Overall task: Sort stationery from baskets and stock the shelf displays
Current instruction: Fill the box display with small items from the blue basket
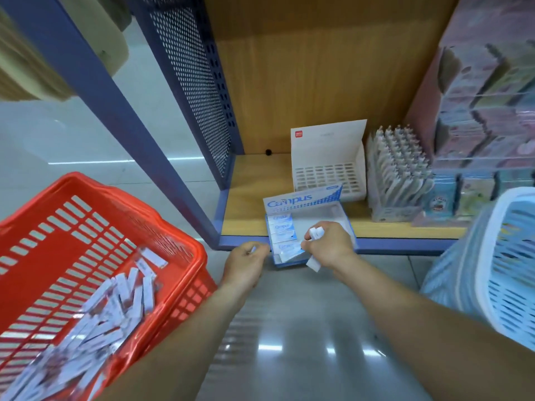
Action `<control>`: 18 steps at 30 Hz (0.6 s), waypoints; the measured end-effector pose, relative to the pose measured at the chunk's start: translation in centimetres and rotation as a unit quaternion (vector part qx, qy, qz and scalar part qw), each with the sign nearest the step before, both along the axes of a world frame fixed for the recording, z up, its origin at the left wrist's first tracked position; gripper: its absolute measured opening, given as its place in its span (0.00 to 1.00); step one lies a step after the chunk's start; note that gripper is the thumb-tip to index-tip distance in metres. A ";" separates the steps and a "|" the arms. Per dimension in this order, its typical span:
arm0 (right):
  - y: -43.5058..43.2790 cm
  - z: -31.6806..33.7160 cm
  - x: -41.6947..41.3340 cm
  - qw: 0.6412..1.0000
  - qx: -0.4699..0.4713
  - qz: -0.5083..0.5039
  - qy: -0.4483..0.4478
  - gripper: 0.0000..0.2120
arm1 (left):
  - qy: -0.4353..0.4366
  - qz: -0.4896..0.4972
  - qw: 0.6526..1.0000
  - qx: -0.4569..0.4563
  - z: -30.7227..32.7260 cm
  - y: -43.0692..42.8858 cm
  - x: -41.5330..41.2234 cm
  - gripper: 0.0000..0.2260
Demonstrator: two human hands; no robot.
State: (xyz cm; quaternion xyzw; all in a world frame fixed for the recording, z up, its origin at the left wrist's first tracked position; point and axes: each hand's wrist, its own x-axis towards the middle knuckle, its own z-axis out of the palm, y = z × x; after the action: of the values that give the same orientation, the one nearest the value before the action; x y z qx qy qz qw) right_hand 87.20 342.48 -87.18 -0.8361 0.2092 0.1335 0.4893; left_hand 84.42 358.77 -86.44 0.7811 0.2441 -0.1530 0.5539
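A blue and white Campus display box (344, 218) sits at the front edge of the low wooden shelf (249, 192), its lid folded up. Several small Campus erasers (282, 228) lie in its left column. My right hand (327, 246) hovers over the box's front and grips a few white erasers (316, 233). My left hand (246, 264) is just left of the box's front corner, fingers curled round a small white item that is mostly hidden. A red basket (179, 227) at the left holds several white packets (115, 302).
An empty white slotted pen stand (330, 175) stands behind the box. A rack of pale pens (396, 172) is to its right, then small boxed goods (474, 192). A pale blue basket (509, 256) is at the right edge. A blue perforated panel (199, 82) bounds the shelf's left.
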 end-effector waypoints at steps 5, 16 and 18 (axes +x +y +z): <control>0.8 -1.4 -0.2 0.998 -0.046 -0.023 0.021 0.08 | -0.022 -0.026 0.999 -0.005 -0.7 -0.5 0.5 0.06; 1.7 -1.6 0.3 0.982 -0.176 0.046 0.049 0.08 | 0.007 -0.080 0.997 0.015 -1.4 -0.5 0.8 0.18; 2.0 -1.5 0.3 0.974 -0.206 0.076 0.046 0.08 | 0.007 -0.086 0.996 0.008 -1.4 -0.4 0.6 0.19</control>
State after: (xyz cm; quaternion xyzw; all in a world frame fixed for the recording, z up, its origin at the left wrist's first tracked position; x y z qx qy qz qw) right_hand 87.53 344.53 -88.73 -0.9255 0.1902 0.1624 0.2845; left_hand 85.06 358.36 -87.82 0.8027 0.1814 -0.2037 0.5303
